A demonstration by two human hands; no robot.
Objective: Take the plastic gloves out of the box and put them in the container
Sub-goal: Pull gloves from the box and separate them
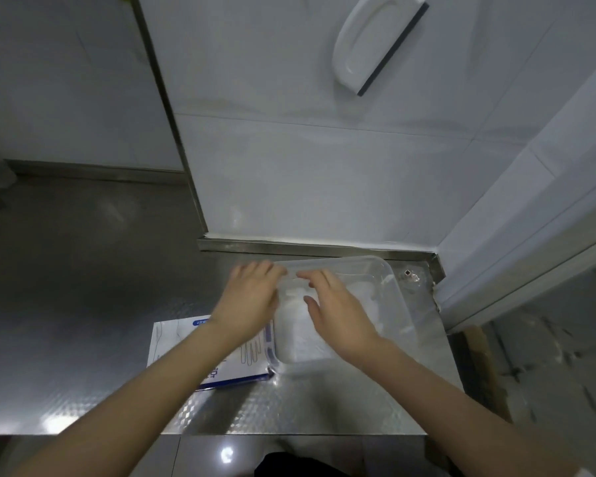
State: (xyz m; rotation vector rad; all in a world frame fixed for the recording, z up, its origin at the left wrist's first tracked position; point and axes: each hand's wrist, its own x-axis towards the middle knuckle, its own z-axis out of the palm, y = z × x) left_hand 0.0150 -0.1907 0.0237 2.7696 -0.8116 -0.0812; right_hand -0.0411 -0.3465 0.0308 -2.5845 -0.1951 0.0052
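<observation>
A clear plastic container [391, 280] stands on the steel counter near the right back corner. A stack of thin white plastic gloves [300, 333] lies inside it. My left hand [250, 299] reaches over the container's left rim with fingers stretched out. My right hand [338, 313] hovers over the gloves inside the container, fingers spread and fairly straight; whether it touches them is unclear. The white and blue glove box [176, 342] lies flat on the counter just left of the container, partly under my left forearm.
The steel counter [83, 304] runs left and back; its front edge is near the bottom of the view. White tiled walls close the back and right. A white squeegee [375, 43] hangs on the wall above. A small dark object [407, 273] sits in the back right corner.
</observation>
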